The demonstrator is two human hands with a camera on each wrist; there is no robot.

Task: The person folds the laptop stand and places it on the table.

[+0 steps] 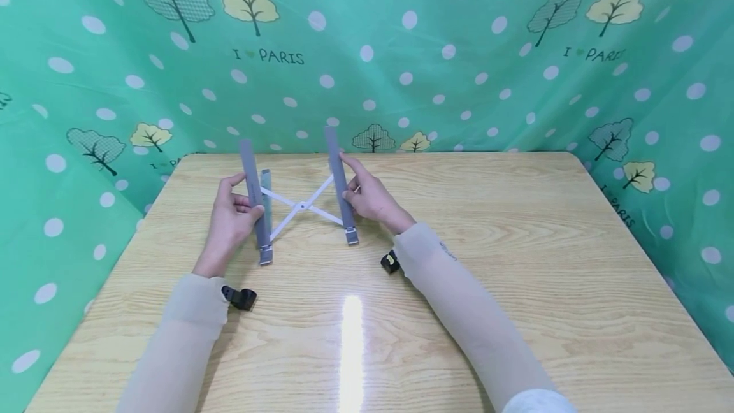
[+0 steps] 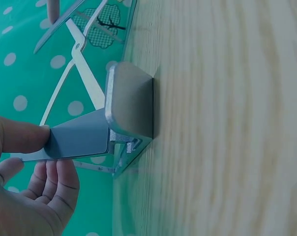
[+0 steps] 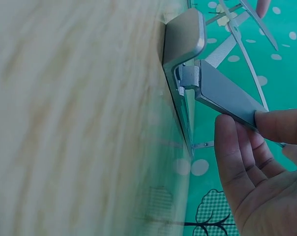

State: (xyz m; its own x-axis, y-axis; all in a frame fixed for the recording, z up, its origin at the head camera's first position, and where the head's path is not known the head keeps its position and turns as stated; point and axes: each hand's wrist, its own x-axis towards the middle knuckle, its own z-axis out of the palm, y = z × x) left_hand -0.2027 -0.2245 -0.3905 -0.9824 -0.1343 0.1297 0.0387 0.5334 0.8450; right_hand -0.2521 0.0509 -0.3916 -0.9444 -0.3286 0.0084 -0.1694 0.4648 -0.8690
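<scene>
Where the pale sleeves (image 1: 189, 317) end, black wrist devices (image 1: 245, 299) show over the wooden table (image 1: 516, 241). Left hand (image 1: 232, 218) pinches the left rail (image 1: 250, 174) of a grey folding stand (image 1: 302, 206) between thumb and fingers; right hand (image 1: 369, 193) pinches the right rail (image 1: 338, 171) likewise. Stand is on the table's left half, white cross-brace (image 1: 318, 191) spread between rails. Behind: green dotted curtain (image 1: 344, 101).

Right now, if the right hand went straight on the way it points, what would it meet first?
The right hand would first meet the right gray bar it pinches; beyond, probably the green curtain, though depth is unclear.
</scene>
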